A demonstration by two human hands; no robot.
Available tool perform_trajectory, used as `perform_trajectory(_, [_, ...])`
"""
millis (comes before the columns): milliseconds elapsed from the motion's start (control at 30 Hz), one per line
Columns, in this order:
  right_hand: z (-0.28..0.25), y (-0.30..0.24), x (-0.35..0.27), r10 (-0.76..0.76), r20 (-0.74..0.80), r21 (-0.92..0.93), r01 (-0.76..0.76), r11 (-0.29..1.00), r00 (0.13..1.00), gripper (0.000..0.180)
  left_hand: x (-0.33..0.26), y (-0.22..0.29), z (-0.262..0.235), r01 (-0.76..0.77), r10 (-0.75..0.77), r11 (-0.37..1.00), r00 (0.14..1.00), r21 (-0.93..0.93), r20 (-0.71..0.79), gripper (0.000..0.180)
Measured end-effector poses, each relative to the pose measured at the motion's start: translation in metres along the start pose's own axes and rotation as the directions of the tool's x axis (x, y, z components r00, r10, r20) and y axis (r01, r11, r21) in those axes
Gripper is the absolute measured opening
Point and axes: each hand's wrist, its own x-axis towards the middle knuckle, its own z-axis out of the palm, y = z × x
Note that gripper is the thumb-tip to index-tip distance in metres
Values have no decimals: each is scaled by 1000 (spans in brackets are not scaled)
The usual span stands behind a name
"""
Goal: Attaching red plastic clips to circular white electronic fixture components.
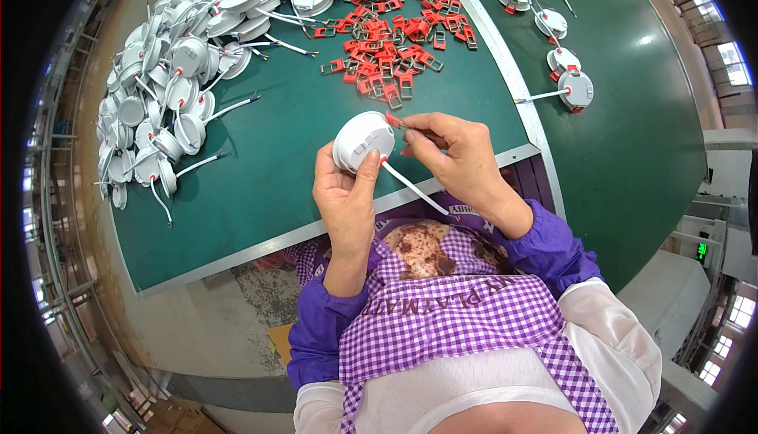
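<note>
While the left hand [345,195] clamps the white housing [361,140], the right hand [460,152] pinches a red clip [394,121] beyond that grip, apparently mid-fitting, likely needing aligned pressure next.

The right hand [460,154] partly hid a red clip [394,120] from me; the white fixture [354,135] partly covered the left hand [347,195].

I hold a round white housing [365,135] tilted in my left hand [345,197], its white cable [414,189] leaving a red grommet [384,162] and slanting right toward the near side. My right hand [459,154] pinches a small red clip [394,121] at the housing's far-right rim.
</note>
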Motion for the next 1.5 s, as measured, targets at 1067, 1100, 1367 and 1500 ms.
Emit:
perform_trajectory(1067, [16, 0, 1, -73, -49, 40, 75, 996, 996, 11, 11, 0, -5, -78, 69, 988, 995, 133, 68, 29])
perform_trajectory(1100, [15, 1, 2, -73, -51, 38, 75, 996, 996, 11, 11, 1, -6, -77, 68, 988, 995, 133, 70, 29])
perform_trajectory(1367, [2, 0, 2, 112, 131, 254, -143, 956, 985, 34, -1, 1, -9, 15, -16, 1000, 997, 9, 75, 29])
perform_trajectory(1500, [-3, -9, 0, 173, 218, 238, -224, 945, 960, 45, -6, 5, -9, 20, -20, 1000, 997, 0, 78, 26])
